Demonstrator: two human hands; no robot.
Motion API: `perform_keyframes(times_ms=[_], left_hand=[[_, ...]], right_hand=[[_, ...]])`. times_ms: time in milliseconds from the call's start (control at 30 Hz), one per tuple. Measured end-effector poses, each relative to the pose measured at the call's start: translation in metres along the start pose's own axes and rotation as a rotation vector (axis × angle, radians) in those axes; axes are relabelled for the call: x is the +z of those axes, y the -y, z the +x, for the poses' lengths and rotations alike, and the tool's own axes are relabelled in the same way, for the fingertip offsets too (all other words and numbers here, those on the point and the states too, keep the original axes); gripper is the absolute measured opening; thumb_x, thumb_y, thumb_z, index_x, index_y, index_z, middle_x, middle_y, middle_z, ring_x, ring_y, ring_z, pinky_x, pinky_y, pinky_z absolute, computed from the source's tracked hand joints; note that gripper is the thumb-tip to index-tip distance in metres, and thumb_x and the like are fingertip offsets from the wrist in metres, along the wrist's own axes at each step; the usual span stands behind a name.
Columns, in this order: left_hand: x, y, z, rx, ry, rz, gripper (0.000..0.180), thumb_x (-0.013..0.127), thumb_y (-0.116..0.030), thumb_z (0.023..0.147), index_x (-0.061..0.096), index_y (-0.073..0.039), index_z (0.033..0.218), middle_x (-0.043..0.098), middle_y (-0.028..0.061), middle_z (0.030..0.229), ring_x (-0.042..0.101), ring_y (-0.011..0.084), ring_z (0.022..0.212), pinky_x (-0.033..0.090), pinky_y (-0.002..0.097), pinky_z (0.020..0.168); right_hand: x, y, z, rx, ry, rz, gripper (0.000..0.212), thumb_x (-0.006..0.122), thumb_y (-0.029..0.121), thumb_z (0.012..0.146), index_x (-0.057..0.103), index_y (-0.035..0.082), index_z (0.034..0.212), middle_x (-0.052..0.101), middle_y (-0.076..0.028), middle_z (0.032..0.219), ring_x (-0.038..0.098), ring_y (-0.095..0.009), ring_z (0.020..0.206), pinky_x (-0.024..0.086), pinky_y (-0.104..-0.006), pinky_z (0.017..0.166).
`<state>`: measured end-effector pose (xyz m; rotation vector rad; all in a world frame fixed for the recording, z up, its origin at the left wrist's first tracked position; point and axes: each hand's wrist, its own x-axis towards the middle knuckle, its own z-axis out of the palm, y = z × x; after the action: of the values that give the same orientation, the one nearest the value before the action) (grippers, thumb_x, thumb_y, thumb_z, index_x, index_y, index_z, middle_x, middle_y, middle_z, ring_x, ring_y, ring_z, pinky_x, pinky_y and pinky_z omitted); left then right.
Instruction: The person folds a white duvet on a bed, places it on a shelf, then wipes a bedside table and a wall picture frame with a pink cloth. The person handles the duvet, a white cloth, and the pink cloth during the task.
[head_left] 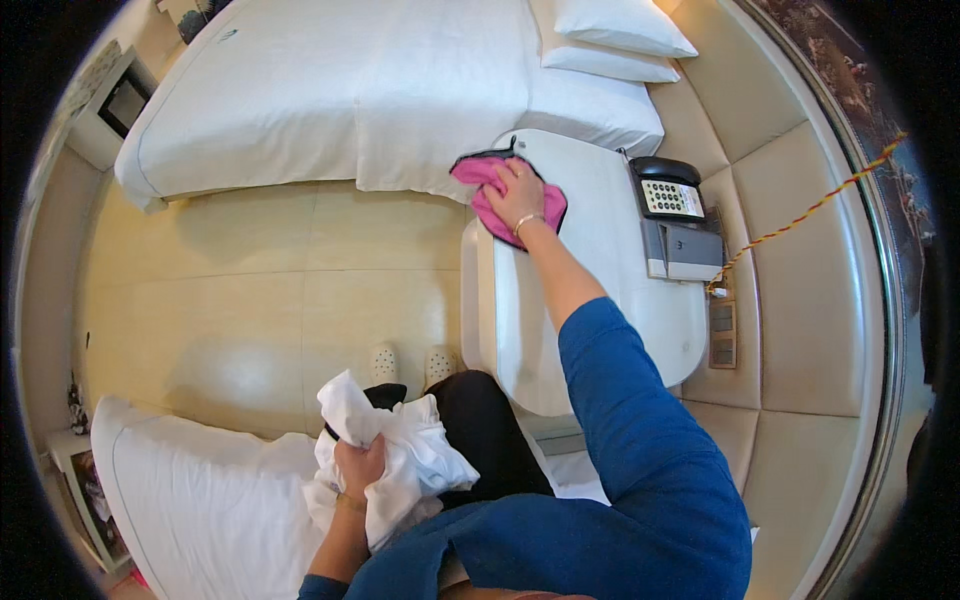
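Observation:
My right hand (518, 195) presses a pink cloth with dark edging (490, 170) onto the far left corner of a white bedside table (600, 290). Its fingers are bent over the cloth, which bunches up beneath them. Close to my body, my left hand (360, 468) grips a bundle of white cloth (415, 450), with part of it sticking up above the fist. Something black shows behind the bundle; what it is I cannot tell.
A black telephone (668, 188) and a grey box (685, 250) stand at the table's right side. A yellow-red cord (805, 215) hangs by the padded wall (800, 270). One white bed (330, 95) with pillows (620, 30) lies beyond, another (200, 490) at lower left. Tiled floor (240, 290) lies between.

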<state>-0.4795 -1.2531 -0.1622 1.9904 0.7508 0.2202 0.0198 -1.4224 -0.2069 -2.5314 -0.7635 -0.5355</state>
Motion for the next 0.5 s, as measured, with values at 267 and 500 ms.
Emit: perform_keyframes(times_ms=[267,500], left_hand=[[0.002,0.013,-0.004,-0.013,-0.084,0.108,0.031,0.074,-0.025,0.066,0.066,0.001,0.081,0.065,0.0233,0.075,0.065,0.0383,0.076,0.051,0.0444,0.065],[-0.001,0.022,-0.007,-0.014,-0.103,0.114,0.038,0.071,-0.026,0.068,0.064,0.002,0.092,0.066,0.0248,0.081,0.065,0.0398,0.079,0.052,0.0446,0.068]], right_hand=[[-0.06,0.061,-0.106,-0.049,0.071,0.066,0.042,0.065,0.021,0.067,0.063,0.014,0.108,0.054,-0.011,0.122,0.047,-0.03,0.117,0.038,-0.0449,0.095],[-0.106,0.1,-0.192,-0.066,0.112,0.108,0.043,0.065,0.02,0.067,0.062,0.012,0.11,0.053,-0.012,0.123,0.048,-0.032,0.117,0.039,-0.0458,0.094]])
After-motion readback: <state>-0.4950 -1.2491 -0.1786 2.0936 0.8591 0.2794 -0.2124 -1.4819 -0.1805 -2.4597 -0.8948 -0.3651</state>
